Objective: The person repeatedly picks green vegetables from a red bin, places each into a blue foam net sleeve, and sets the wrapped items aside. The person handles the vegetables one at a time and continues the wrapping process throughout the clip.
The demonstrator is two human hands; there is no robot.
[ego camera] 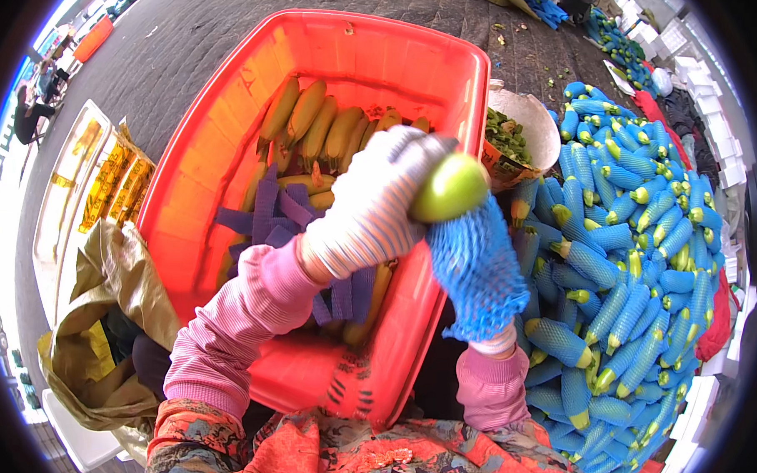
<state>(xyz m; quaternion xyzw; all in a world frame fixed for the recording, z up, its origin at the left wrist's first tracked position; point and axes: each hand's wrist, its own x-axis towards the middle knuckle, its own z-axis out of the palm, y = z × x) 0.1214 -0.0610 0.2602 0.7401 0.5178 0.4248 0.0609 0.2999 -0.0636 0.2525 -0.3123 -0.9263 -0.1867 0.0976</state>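
My left hand (377, 196), in a white striped glove, is closed against a green squash, apparently a zucchini (453, 187), above the right side of a red plastic crate (342, 369). The squash's rounded end faces up. Layers of blue foam netting (476, 264) cover my right hand (480, 283) just below the squash; its fingers are hidden. More zucchini (312, 123) lie in the crate, with purple strips (271, 206) of ribbed material on them. To the right is a large heap of zucchini in blue foam nets (629, 240).
Behind the crate's right wall stands a pale round container (534, 128) with green scraps (506, 135). At left are a foam box (70, 178) with yellow tape and a brown sack (123, 258). White foam boxes (719, 143) line the far right. People (33, 111) sit at far left.
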